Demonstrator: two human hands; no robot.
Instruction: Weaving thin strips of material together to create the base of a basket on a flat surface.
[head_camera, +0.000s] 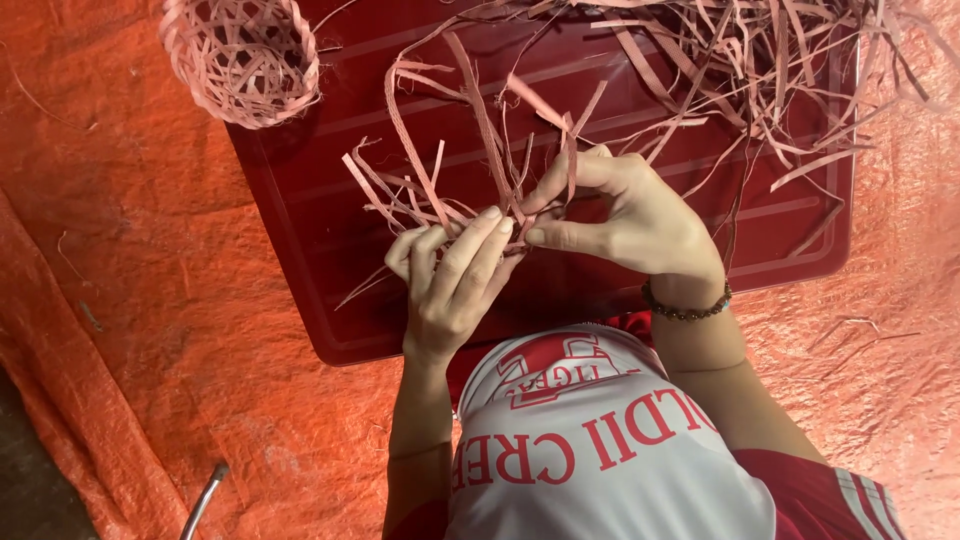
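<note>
- Head camera looks down, and we see two hands meeting over a dark red tray.
- We see the left hand with its fingers curled around a small bunch of pink strips.
- We see the right hand pinching the same bunch between thumb and fingers, so both hands grasp it.
- The bunch sits just above the middle of the tray, and its loose ends stick out up and to the left.
- We spot a bead bracelet on the right wrist.
- A big pile of loose pink strips lies on the far right part of the tray.
- A small round woven basket sits at the far left corner of the tray, well apart from the hands.
- An orange sheet lies under the tray.
- We see a white and red shirt at the bottom, and a thin metal rod near the lower left.
</note>
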